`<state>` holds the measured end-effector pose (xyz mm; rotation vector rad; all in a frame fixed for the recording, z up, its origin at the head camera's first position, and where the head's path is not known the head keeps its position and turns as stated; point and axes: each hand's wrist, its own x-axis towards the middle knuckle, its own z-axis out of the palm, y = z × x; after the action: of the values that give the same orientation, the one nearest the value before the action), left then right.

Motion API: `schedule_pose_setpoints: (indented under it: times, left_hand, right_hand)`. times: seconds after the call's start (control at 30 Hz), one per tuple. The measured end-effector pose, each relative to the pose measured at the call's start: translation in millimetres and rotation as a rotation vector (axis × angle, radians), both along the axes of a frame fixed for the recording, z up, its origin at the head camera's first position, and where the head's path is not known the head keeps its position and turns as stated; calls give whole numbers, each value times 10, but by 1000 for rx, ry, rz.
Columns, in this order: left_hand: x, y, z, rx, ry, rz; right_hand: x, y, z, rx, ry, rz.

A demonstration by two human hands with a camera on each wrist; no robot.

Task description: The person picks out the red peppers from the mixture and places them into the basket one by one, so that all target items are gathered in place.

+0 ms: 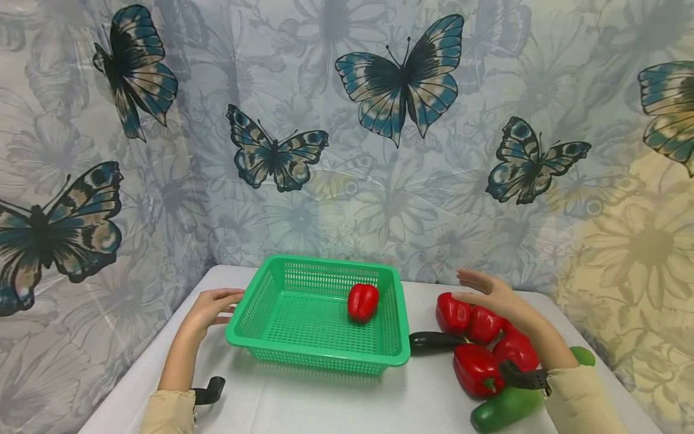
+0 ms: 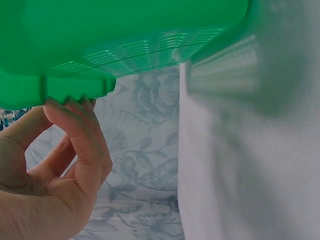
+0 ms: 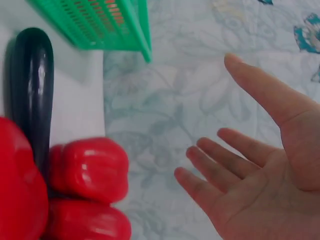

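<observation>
My left hand [image 1: 208, 309] is at the left rim of a green plastic basket [image 1: 320, 360], its bent fingertips touching the rim's outer edge in the left wrist view. A red bell pepper [image 1: 363, 302] lies inside the basket, toward the right. My right hand [image 1: 496, 296] is raised over the far end of a pepper group, holding nothing, with thumb and fingers spread in the right wrist view. Below it are several red bell peppers, among them a far one [image 1: 452, 313] and a near one with a green stem [image 1: 477, 369]. A dark eggplant [image 1: 435, 342] lies between basket and peppers.
A long green vegetable [image 1: 506, 408] lies at the near right, partly behind the right wrist. Another green round item [image 1: 583, 355] shows beyond the right forearm. The white table [image 1: 303, 401] meets a butterfly-print cloth [image 1: 379, 211] at the back and sides.
</observation>
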<state>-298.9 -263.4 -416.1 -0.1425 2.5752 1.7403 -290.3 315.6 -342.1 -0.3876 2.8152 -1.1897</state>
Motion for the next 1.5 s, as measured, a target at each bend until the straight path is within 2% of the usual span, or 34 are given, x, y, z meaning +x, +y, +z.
schedule_pose_setpoints:
  times: [0.17,0.47,0.67,0.87,1.03,1.3,1.5]
  left_hand:
    - [-4,-3,-3,0,-3,1]
    - [1,-2,2,1,-8,2]
    - [-3,1,3,0,-4,3]
    - [-4,10,-7,-3,-7,9]
    - [4,8,-5,-8,-5,10]
    - [6,5,-1,-4,-1,6]
    - [4,7,-1,1,-4,4]
  right_hand:
    - [69,198,6,-17,-55,-41]
    - [168,518,-35,48,-169,-213]
    - [177,695,-52,103,-256,-339]
    - [215,794,-81,89,-328,-448]
    - [252,831,-102,42,-342,-525]
    - [307,873,-231,48,-282,-578]
    - [264,900,-330,-5,-342,-616]
